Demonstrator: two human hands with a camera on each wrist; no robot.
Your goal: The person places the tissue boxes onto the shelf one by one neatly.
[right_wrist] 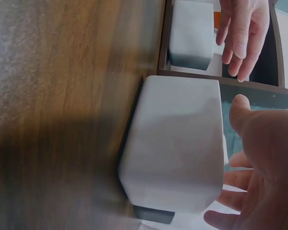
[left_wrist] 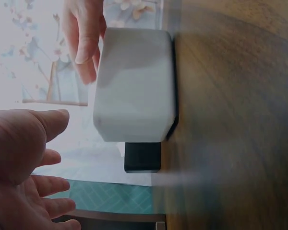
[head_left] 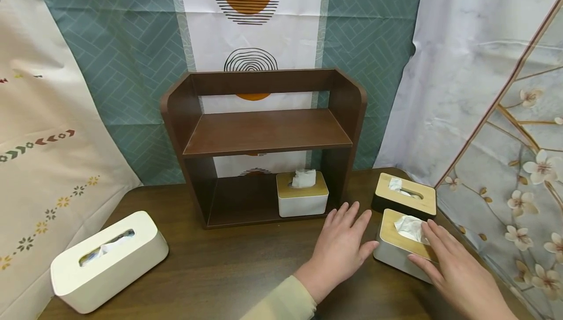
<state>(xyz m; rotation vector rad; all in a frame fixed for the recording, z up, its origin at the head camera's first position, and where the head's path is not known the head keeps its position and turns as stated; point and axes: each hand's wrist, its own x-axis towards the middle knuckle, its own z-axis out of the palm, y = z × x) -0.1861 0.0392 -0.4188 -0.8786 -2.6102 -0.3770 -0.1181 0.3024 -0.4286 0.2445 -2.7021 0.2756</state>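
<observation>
In the head view a white tissue box [head_left: 398, 252] with a wooden lid and a tissue poking out stands at the right of the table. My right hand [head_left: 462, 268] hovers over its right end, fingers extended and holding nothing. My left hand [head_left: 340, 244] is left of that box, fingers spread, in front of the shelf's lower right corner. Another white tissue box [head_left: 303, 206] with a wooden lid sits in the lower compartment of the brown shelf [head_left: 268, 132], against its right side. The left wrist view shows the near white box [left_wrist: 134, 81] beyond my left thumb.
Behind the near box stands a black tissue box [head_left: 428, 202] with a pale wooden lid. A long white tissue box [head_left: 110, 264] lies at the table's left. Patterned cloth [head_left: 369, 66] hangs around the back and sides of the wooden table [head_left: 211, 271].
</observation>
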